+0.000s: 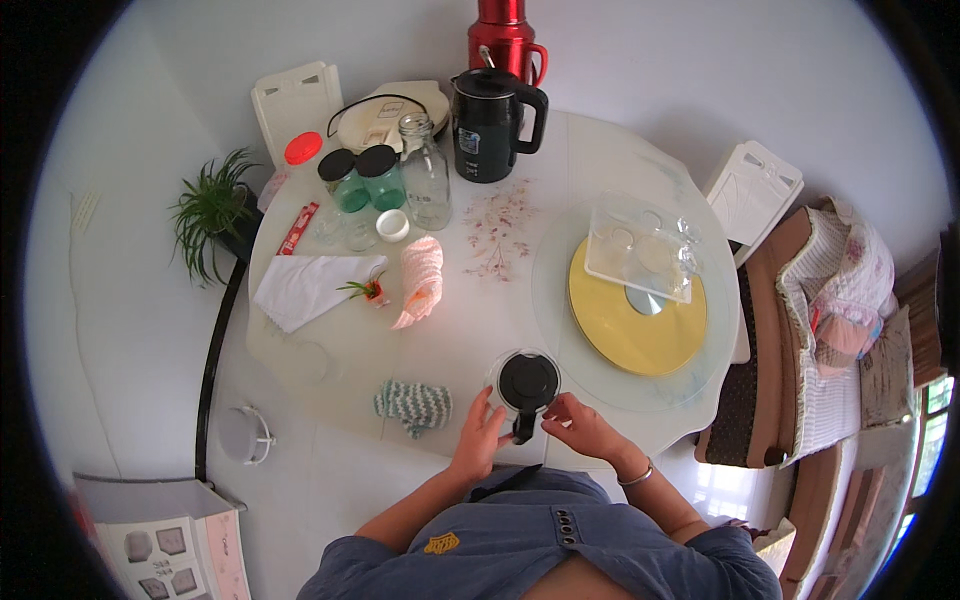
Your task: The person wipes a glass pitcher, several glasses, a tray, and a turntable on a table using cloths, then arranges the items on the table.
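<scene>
A clear glass pot (pixel 491 379) with a black lid (pixel 529 381) and black handle (pixel 524 429) stands at the table's near edge, the handle towards me. My left hand (pixel 480 431) cups the pot's left side, with a fingertip showing beside the handle. At the right side my right hand (pixel 585 426) has its fingers bent close to the glass; whether they grip it is hidden. A green-and-white striped knitted cloth (pixel 414 406) lies left of my left hand. Farther back are a rolled pink cloth (pixel 422 279) and a folded white cloth (pixel 315 285).
A glass turntable (pixel 555 300) at right bears a yellow disc (pixel 615 341) and a clear plastic tray (pixel 637 240). Behind stand a black electric kettle (pixel 486 135), a glass bottle (pixel 426 184), two black-lidded green jars (pixel 386 184) and a red vacuum flask (pixel 501 37).
</scene>
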Demonstrator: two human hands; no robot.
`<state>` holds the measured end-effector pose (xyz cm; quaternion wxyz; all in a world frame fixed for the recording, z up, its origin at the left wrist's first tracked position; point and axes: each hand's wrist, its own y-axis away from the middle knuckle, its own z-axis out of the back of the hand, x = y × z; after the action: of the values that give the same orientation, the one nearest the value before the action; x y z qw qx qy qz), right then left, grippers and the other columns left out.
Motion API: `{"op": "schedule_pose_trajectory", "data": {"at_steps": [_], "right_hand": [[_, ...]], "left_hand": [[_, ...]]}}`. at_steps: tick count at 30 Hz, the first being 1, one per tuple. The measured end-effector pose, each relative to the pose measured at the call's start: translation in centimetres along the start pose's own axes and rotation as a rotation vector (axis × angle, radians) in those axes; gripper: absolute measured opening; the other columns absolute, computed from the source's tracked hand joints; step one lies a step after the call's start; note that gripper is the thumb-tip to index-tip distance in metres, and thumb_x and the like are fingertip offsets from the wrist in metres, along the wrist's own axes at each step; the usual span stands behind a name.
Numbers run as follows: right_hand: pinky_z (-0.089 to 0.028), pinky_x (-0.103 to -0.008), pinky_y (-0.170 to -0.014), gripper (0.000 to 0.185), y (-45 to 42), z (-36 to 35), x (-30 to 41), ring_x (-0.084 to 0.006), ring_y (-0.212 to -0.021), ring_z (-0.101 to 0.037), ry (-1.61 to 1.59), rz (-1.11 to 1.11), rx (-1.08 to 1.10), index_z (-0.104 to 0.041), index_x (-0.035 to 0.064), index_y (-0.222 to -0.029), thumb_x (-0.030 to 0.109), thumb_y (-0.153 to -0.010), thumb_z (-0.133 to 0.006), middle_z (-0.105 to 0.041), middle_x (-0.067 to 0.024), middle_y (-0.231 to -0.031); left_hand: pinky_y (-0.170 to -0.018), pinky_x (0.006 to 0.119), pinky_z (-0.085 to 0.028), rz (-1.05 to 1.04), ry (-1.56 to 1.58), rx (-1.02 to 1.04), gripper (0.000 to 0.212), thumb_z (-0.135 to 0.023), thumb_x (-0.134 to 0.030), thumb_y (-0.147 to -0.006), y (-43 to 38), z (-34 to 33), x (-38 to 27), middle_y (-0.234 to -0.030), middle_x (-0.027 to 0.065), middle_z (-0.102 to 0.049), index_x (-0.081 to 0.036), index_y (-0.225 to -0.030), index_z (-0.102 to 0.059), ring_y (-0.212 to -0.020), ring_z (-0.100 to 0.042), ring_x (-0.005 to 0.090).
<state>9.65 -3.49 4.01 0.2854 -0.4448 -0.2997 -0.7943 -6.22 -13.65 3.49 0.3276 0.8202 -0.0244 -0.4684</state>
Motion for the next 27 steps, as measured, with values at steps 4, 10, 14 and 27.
{"op": "schedule_pose_trajectory", "data": {"at_steps": [4, 10, 14, 27], "right_hand": [[-0.048, -0.0345, -0.069, 0.041, 0.9, -0.5, 1.3, -0.0258, -0.077, -0.062, 0.137, -0.221, -0.031, -0.052, 0.0015, -0.089, 0.039, -0.076, -0.060, -0.062, -0.0148, -0.081], [-0.047, -0.0393, -0.065, 0.043, 0.7, -3.3, 1.2, -0.0305, -0.071, -0.060, 0.368, -0.083, -0.169, -0.053, 0.0042, -0.082, 0.045, -0.071, -0.062, -0.061, -0.0140, -0.075], [-0.047, -0.0412, -0.063, 0.038, 0.3, -4.6, 1.2, -0.0322, -0.070, -0.059, 0.261, -0.091, -0.147, -0.051, 0.0039, -0.079, 0.040, -0.072, -0.062, -0.060, -0.0167, -0.077], [-0.045, -0.0398, -0.062, 0.022, -3.1, -1.8, 12.9, -0.0292, -0.074, -0.057, 0.568, 0.457, 0.442, -0.059, 0.0087, -0.082, 0.028, -0.082, -0.048, -0.059, -0.0113, -0.077]], "left_hand": [[-0.084, 0.039, -0.042, 0.025, -0.075, -0.004, 0.050, -0.049, -0.014, -0.083, 0.9, -0.8, -0.1, -0.129, 0.0124, -0.029, -0.004, -0.127, -0.026, -0.117, -0.032, 0.0244], [-0.081, 0.029, -0.040, -0.320, -0.360, -0.059, 0.044, -0.057, -0.016, -0.080, -1.2, 1.2, 2.2, -0.117, 0.0119, -0.043, -0.002, -0.116, -0.037, -0.105, -0.044, 0.0211], [-0.077, 0.029, -0.041, -0.119, -0.292, 0.015, 0.036, -0.058, -0.022, -0.080, -0.8, 0.7, 1.7, -0.099, 0.0122, -0.055, 0.000, -0.106, -0.047, -0.091, -0.052, 0.0182], [-0.074, 0.034, -0.043, -0.762, -0.800, 0.108, 0.033, -0.058, -0.025, -0.079, -2.2, 3.6, 7.1, -0.093, 0.0166, -0.059, 0.001, -0.099, -0.054, -0.087, -0.056, 0.0265]]}}
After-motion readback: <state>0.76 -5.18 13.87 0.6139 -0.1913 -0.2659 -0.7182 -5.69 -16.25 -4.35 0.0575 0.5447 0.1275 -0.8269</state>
